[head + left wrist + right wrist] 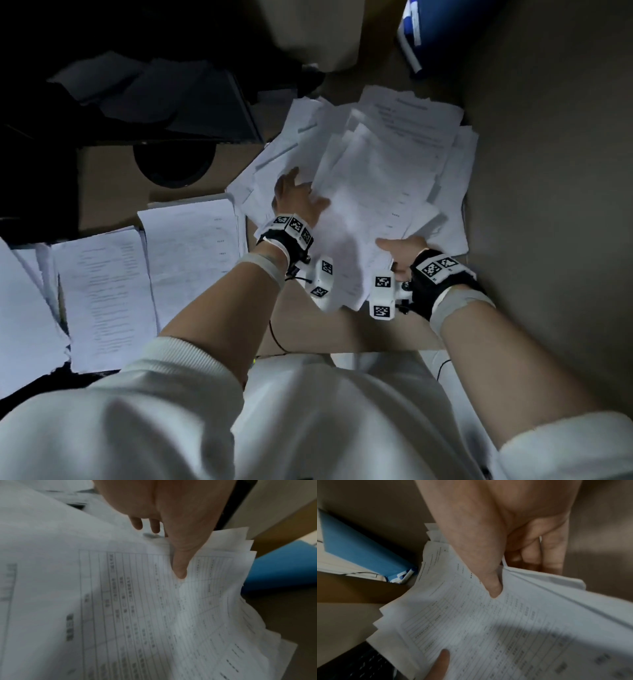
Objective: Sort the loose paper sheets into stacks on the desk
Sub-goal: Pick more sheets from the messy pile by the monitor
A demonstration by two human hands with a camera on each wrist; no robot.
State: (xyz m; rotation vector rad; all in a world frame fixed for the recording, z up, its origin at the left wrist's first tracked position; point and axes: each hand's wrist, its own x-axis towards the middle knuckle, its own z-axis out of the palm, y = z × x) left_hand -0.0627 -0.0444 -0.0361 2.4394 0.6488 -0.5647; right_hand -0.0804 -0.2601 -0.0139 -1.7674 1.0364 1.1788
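Note:
A loose, messy pile of printed sheets (404, 137) lies on the brown desk (106, 178). Both hands hold a bundle of form sheets (356, 226) lifted off its near side. My left hand (298, 198) grips the bundle's left edge, its thumb (180, 568) on the top form (154, 615) and its fingers underneath. My right hand (400, 250) pinches the near right corner, the thumb (493, 588) on top and curled fingers (547, 555) below. Three sorted stacks lie to the left: one (191, 246), a second (106, 301), and a third (20, 325).
A dark screen (171, 102) on a round black base (173, 164) stands at the back left. A blue folder (411, 31) leans behind the pile. A black keyboard (359, 666) shows beside the bundle. A wall (555, 205) closes the right side.

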